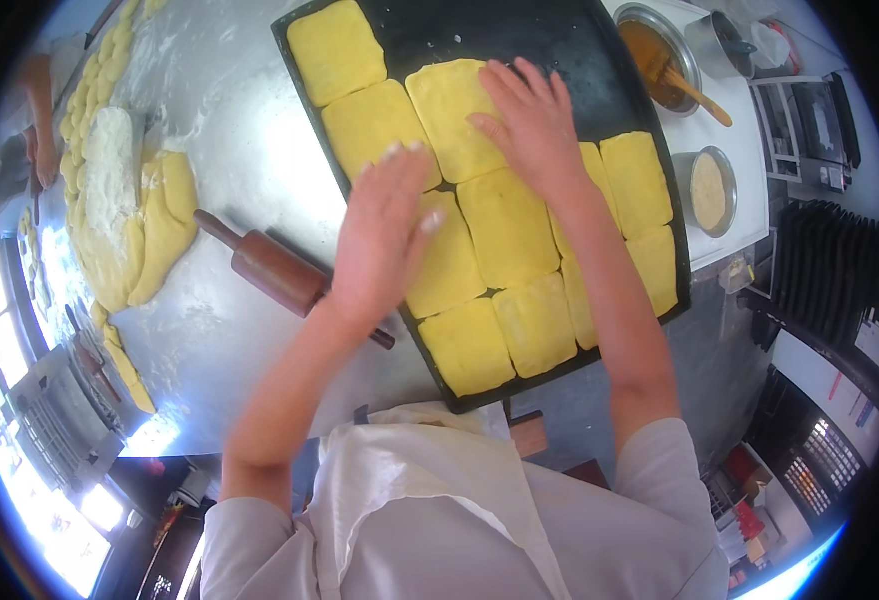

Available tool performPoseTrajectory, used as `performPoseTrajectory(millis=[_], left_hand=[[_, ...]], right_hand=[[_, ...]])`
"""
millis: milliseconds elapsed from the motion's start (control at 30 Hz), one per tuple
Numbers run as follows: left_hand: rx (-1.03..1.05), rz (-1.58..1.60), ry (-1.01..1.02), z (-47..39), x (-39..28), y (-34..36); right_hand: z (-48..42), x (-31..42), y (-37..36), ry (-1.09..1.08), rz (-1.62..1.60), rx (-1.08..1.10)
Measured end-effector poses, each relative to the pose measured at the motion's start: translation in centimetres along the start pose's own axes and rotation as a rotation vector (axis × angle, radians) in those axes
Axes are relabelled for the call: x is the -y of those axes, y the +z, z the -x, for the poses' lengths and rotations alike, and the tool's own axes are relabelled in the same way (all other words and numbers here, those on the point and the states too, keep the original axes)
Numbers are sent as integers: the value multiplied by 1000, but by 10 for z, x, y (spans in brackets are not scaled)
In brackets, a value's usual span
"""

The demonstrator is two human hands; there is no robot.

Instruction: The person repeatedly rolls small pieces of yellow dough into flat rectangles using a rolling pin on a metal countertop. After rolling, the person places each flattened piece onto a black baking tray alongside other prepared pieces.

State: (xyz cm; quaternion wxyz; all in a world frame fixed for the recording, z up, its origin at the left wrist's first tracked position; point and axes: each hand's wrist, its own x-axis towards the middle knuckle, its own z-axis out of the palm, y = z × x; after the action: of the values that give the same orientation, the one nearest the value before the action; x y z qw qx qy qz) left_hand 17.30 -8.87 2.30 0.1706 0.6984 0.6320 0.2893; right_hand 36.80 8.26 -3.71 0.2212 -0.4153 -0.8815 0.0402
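A black baking tray point(589, 34) lies on the metal table, with several flat yellow dough squares laid in rows on it. My right hand point(533, 124) rests its spread fingers at the right edge of one dough square point(451, 112) in the upper middle. Blurred, my left hand point(379, 232) is over the tray's left edge, its fingers extended and thumb apart, holding nothing; whether it touches the dough beneath I cannot tell. Beside that hand, a wooden rolling pin point(274, 270) lies on the table, partly hidden by my left wrist.
Left on the metal table point(244, 120) lie a yellow dough mass point(173, 217) and a flour-covered heap point(113, 169). Another person's arm point(43, 120) shows far left. Right of the tray are a bowl of orange-brown filling point(638, 56), a wooden spoon point(698, 97) and a metal pot point(724, 217).
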Motion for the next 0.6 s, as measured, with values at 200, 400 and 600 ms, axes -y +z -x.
performPoseTrajectory(millis=[200,400,600], left_hand=[[85,126,88,75,-32,-19],[28,232,8,121,-44,-48],[-83,129,-118,186,-23,-91]], right_hand=[[11,3,-46,284,-461,-283],[56,97,-79,460,-815,-12],[70,211,-56,24,-758,233]])
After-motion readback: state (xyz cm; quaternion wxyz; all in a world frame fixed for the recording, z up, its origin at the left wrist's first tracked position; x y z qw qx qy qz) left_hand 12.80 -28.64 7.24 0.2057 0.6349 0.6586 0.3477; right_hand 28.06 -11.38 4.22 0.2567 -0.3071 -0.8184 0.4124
